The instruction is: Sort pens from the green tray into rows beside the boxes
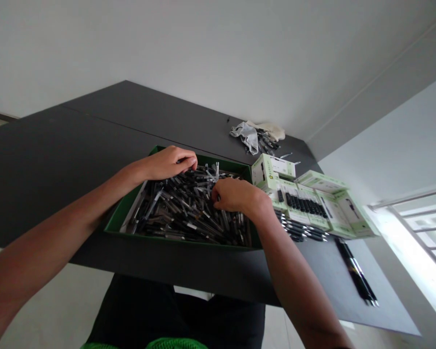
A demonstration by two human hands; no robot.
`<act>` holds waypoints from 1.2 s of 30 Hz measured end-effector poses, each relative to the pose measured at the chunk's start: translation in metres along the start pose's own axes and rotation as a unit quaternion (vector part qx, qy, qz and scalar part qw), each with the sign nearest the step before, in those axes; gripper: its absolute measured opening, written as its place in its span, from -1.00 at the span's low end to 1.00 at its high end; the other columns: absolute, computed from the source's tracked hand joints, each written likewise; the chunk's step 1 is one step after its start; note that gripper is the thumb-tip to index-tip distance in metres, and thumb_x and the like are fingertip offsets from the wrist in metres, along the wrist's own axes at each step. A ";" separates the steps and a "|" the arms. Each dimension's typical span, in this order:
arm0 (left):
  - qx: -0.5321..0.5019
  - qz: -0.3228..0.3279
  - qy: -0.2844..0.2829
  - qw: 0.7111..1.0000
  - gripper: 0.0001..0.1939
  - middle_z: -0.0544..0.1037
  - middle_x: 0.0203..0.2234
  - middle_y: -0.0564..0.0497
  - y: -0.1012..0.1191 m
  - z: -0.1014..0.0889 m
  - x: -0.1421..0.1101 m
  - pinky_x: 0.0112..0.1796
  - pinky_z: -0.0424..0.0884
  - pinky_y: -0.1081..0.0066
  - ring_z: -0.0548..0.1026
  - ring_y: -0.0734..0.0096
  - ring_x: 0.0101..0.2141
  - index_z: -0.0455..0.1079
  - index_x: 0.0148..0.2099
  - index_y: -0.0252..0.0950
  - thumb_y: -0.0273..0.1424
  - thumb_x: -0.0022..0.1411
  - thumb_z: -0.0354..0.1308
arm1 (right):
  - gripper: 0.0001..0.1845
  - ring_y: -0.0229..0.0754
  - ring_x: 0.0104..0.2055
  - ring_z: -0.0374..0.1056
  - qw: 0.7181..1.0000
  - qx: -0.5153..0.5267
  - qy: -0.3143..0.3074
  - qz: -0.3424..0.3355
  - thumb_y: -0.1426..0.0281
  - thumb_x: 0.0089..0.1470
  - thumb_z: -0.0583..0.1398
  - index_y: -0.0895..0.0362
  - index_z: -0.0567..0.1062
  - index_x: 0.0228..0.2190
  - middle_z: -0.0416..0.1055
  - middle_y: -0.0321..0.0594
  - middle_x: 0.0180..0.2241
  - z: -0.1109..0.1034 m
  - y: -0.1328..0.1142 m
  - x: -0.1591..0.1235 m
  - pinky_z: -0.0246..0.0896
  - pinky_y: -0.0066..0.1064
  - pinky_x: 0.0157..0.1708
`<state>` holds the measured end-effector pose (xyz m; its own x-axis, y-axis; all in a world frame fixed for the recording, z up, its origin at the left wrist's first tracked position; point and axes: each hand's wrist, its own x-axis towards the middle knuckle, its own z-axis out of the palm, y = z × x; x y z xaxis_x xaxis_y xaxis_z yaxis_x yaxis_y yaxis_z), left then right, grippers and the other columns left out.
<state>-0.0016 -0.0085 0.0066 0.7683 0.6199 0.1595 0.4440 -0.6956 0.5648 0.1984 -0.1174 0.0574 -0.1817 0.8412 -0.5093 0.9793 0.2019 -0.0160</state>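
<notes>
A green box (pixel 112 220) full of loose black and clear pens (pixel 189 213) sits before me on the dark table. Over its back left part is my left hand (pixel 172 162), fingers curled down toward the pens; what they hold, if anything, is hidden. My right hand (pixel 234 193) reaches into the right side of the pile with its fingers closed, and I cannot make out what is between them. Just behind its knuckles a clear pen end (pixel 217 169) sticks up.
Right of the box stand open light-green cartons (pixel 267 174) with a row of black pens (pixel 307 204) and stacked pens (pixel 298 230) in front. Two bundled long pens (pixel 356 271) lie farther right. Crumpled cloths (pixel 247 135) and more pens lie at the back against the wall (pixel 203 53).
</notes>
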 end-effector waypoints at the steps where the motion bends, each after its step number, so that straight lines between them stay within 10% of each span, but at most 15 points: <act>1: -0.001 -0.002 -0.001 1.000 -0.54 0.50 -0.52 0.03 0.000 0.000 0.000 -0.39 0.24 0.42 0.39 0.44 -0.51 0.52 -0.24 -0.30 -0.11 0.46 -0.07 | -0.71 0.09 0.00 0.59 1.000 0.005 0.005 -0.009 0.43 0.19 0.27 0.12 0.70 -0.07 0.66 0.02 -0.02 0.000 0.002 0.000 0.40 -0.25 -0.10; 9: -0.007 -0.002 0.000 1.000 -0.56 0.49 -0.53 0.04 0.002 0.000 0.000 -0.39 0.23 0.42 0.38 0.44 -0.52 0.51 -0.24 -0.30 -0.12 0.46 -0.06 | -0.59 -0.10 -0.12 0.59 0.989 0.073 -0.011 -0.126 0.30 0.24 0.31 0.11 0.62 0.10 0.68 -0.11 -0.08 0.001 0.000 0.000 0.30 -0.43 -0.25; 19: -0.014 0.004 0.006 1.000 -0.58 0.48 -0.55 0.05 0.001 0.001 0.000 -0.41 0.21 0.43 0.36 0.46 -0.53 0.52 -0.25 -0.30 -0.16 0.47 -0.04 | -0.61 0.19 0.10 0.58 0.994 -0.019 -0.037 -0.098 0.36 0.27 0.25 0.28 0.63 0.05 0.62 0.22 0.03 0.014 -0.039 -0.007 0.46 -0.19 -0.05; 30: -0.018 -0.001 0.004 1.000 -0.58 0.49 -0.54 0.03 0.000 0.001 -0.001 -0.39 0.21 0.39 0.38 0.44 -0.52 0.52 -0.26 -0.30 -0.15 0.44 -0.03 | -0.65 0.12 0.03 0.59 0.997 0.015 0.062 -0.037 0.32 0.40 0.11 0.15 0.64 0.00 0.64 0.07 -0.01 -0.003 -0.001 -0.013 0.38 -0.23 -0.07; 36: -0.013 -0.004 0.004 1.000 -0.56 0.49 -0.54 0.04 0.001 0.000 0.000 -0.38 0.21 0.39 0.38 0.43 -0.51 0.53 -0.26 -0.29 -0.12 0.45 -0.04 | -0.47 0.06 0.08 0.56 0.994 0.061 0.089 -0.030 0.29 0.40 0.19 0.11 0.40 0.33 0.60 0.04 0.10 -0.007 0.020 -0.012 0.34 -0.27 0.01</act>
<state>-0.0010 -0.0092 0.0067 0.7607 0.6289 0.1610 0.4380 -0.6802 0.5877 0.2191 -0.1201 0.0697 -0.2420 0.9075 -0.3434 0.9678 0.2006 -0.1520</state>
